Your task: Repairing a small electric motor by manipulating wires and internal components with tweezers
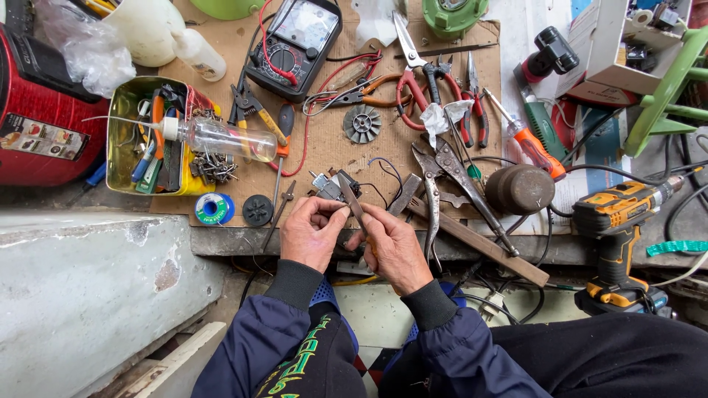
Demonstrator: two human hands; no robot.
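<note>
My left hand [311,232] pinches a small metal motor part [329,187] with thin dark wires trailing from it. Gripped in my right hand [392,247] is a slim flat metal file [352,197], its tip laid against that part. Both hands meet at the front edge of a cardboard-covered bench [324,140]. Dark blue sleeves cover my forearms.
Pliers [431,193], scissors [409,51], a screwdriver [525,136], a multimeter [293,46], a small fan wheel [362,123] and a clear bottle [225,138] lie on the bench. A yellow tin [124,144] of bits sits left, a cordless drill [618,221] right.
</note>
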